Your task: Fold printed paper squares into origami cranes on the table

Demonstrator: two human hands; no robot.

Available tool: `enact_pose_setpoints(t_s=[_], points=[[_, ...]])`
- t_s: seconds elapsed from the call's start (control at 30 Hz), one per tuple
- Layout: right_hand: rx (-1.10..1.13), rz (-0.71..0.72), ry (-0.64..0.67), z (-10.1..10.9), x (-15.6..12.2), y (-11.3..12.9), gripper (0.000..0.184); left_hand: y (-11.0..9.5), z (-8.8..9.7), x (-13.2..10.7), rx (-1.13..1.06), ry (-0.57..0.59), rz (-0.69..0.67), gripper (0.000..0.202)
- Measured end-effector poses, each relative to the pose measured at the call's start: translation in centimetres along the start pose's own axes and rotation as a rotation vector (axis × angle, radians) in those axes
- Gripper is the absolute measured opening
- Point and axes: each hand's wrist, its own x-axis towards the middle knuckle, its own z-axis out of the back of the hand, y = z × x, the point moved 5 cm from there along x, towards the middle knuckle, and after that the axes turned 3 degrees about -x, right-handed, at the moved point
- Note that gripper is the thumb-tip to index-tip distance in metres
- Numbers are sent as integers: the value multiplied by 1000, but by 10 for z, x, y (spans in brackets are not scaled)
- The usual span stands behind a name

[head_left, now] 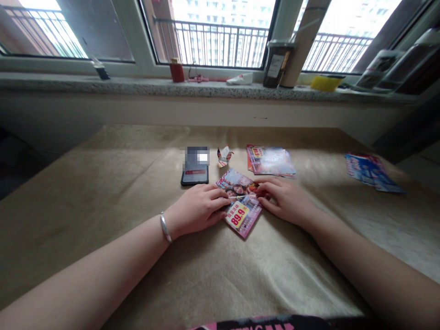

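Observation:
A colourful printed paper flyer (243, 219) lies turned like a diamond on the table, with a large "89.9" in red on its lower half. A thin pale line crosses its middle from side to side. My left hand (202, 206), with a silver bracelet at its wrist, has its fingertips closed on the left corner. On the opposite corner, the fingers and thumb of my right hand (280, 199) are curled at the edge. A small folded paper figure (224, 157) with pointed tips stands just beyond the flyer.
A phone (195, 176) lies behind my left hand. One stack of printed flyers (271, 160) sits behind my right hand, and more flyers (373, 172) lie far right. The gold-brown tablecloth (113, 183) reaches toward a windowsill (137, 86) holding a dark jar (274, 68) and small items.

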Motion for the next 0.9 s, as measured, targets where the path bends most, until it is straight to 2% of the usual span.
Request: enact_pose_setpoints(t_s=[0.13,0.23,0.37,0.43,0.5,0.6,0.67,0.77,0.9], points=[[-49,-189,6,0,-2,-9,18,1,-1,-1,2,-4,21,35],[32,-327,7,-2,-4,-15,17,1,-2,-1,-13,4,18,40],[470,-442,-101,-8,-7,-26,12,0,-2,-2,-30,34,23,46],[691,-473,-182,-9,-7,-31,16,-2,-2,-1,-58,55,4,49],[820,-496,-255,-7,-7,-33,20,-6,-1,-1,-112,86,-36,50],[893,-471,-330,-1,-6,-28,23,-11,0,0,-178,124,-74,49],[902,-403,-331,3,-5,-19,23,-12,0,0,-185,138,-77,50],[834,-275,-235,5,-4,-1,29,-13,0,0,-174,132,-80,53],[601,-136,-91,3,-5,21,43,-10,-1,0,-149,81,-81,49]])
